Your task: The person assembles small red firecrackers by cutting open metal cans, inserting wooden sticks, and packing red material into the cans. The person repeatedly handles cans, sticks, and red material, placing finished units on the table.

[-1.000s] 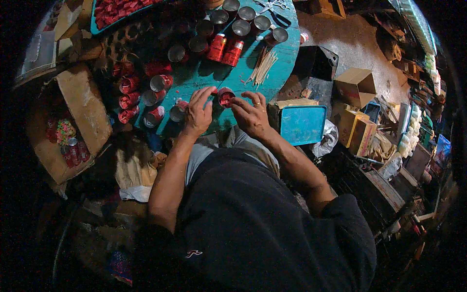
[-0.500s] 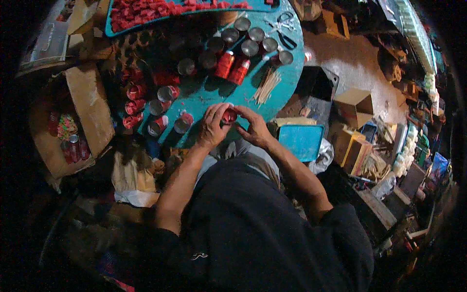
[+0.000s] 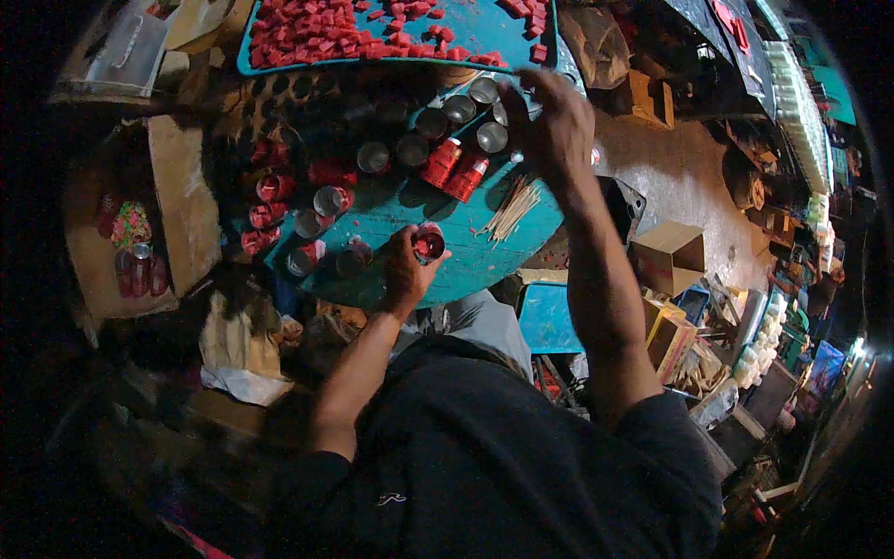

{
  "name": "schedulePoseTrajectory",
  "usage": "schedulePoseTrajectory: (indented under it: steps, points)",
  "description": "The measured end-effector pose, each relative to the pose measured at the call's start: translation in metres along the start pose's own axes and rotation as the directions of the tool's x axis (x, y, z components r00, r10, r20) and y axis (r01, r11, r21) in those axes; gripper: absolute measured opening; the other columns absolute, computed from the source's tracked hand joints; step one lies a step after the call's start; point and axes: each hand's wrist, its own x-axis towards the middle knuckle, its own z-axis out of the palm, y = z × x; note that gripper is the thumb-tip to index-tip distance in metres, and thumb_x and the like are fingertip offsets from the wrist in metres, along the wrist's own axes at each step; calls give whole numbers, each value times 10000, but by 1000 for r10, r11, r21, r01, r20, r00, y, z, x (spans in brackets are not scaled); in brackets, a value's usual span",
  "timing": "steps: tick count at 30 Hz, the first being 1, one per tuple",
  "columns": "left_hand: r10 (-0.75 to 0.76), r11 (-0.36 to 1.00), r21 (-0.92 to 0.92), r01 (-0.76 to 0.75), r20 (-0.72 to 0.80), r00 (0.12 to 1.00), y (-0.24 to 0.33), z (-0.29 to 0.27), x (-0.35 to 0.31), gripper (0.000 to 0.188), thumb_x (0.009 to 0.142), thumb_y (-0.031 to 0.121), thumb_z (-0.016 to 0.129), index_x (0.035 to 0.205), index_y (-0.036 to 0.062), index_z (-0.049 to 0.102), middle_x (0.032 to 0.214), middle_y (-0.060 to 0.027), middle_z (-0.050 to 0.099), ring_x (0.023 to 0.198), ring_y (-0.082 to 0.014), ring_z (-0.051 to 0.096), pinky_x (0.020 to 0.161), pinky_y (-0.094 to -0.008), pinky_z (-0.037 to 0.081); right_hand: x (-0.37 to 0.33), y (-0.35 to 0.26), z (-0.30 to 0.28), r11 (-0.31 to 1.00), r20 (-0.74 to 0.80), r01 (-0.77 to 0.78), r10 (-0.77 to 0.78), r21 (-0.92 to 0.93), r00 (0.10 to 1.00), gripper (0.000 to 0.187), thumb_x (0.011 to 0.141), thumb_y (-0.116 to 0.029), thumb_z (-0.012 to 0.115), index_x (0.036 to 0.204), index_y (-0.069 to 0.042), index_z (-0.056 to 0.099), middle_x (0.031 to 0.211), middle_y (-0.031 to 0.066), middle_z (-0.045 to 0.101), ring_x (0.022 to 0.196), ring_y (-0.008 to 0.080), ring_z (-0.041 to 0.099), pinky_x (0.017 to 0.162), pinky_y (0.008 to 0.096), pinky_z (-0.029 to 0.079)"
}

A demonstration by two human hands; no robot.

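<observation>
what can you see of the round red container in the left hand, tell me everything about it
The red container is small, round and open-topped, with a thin rim and a shiny, metal-like look. Reddish patches show inside, too dark to identify for certain. Its mouth faces up toward the camera. The left hand holds it, thumb and fingers around its side, above the near part of the green table. Whether its base touches the table is hidden.

The right hand (image 3: 559, 119) is showing blurred and partly covering a metal cup (image 3: 500, 114), while the view's upper edge is cutting off the blue tray (image 3: 480, 26).
</observation>
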Motion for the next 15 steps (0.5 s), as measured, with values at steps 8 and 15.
schedulePoseTrajectory:
  steps: [8, 15]
  points:
    - [50, 998, -31, -49, 40, 998, 27, -29, -7, 957, 741, 312, 934, 1497, 29, 420, 1385, -232, 582, 1282, -406, 562, 1081, -473, 465, 113, 42, 66, 913, 521, 215, -3, -348, 853, 605, 838, -585, 775, 769, 9, 686, 740, 209, 670, 739, 400, 688, 643, 504, 526]
    - [100, 993, -65, -94, 99, 990, 7, -46, -9, 783, 837, 280, 857, 1475, 52, 464, 1392, -226, 561, 1293, -419, 545, 1086, -483, 459, 122, 36, 84, 846, 424, 453, -314, -280, 850, 310, 883, -265, 691, 662, -48, 684, 670, 173, 644, 676, 370, 677, 595, 447, 524]
